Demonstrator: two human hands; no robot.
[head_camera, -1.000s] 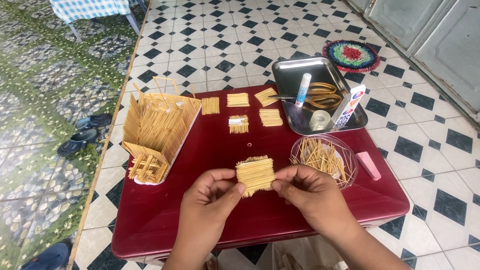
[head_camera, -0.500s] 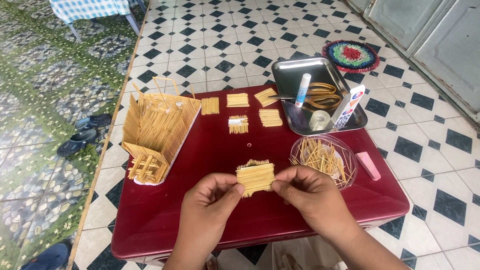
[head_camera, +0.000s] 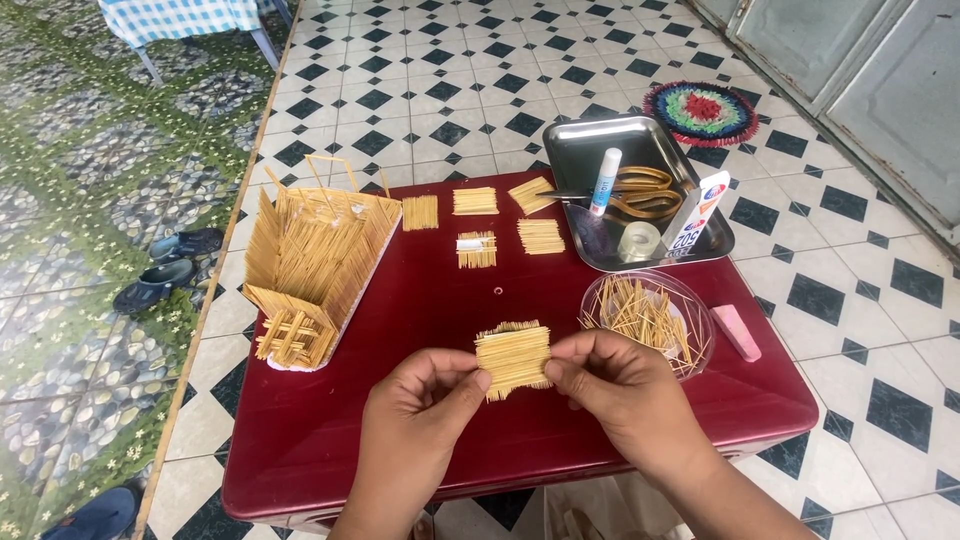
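Your two hands meet over the near middle of the dark red table (head_camera: 400, 330), holding one small toothpick mat (head_camera: 513, 358) just above its top. Your left hand (head_camera: 415, 400) pinches the mat's left edge between thumb and fingertips; your right hand (head_camera: 610, 385) pinches the right edge the same way. Both grips are closed tight on the mat, nothing else in either hand.

The mat sits squarely between the two grips, so neither hand is nearer. Its sticks run roughly side to side, from one hand toward the other, slightly tilted. Its face is turned up toward you.

Count on the table:
- Five more small mats (head_camera: 477, 249) in a loose cluster at the far middle, well apart from your hands.
- One toothpick house (head_camera: 315, 260) at the far left, standing on a pale base.
- One clear bowl (head_camera: 648, 315) of loose toothpicks, just beyond your right hand.
- One pink block (head_camera: 738, 331) right of the bowl, near the table edge.
- One metal tray (head_camera: 585, 150) at the far right, holding one glue stick (head_camera: 604, 180), one pair of scissors (head_camera: 645, 192), one tape roll (head_camera: 640, 240) and one small box (head_camera: 697, 215).

On the tiled floor (head_camera: 450, 70): a round woven mat (head_camera: 702, 111) beyond the tray, and shoes (head_camera: 170, 265) to the left.
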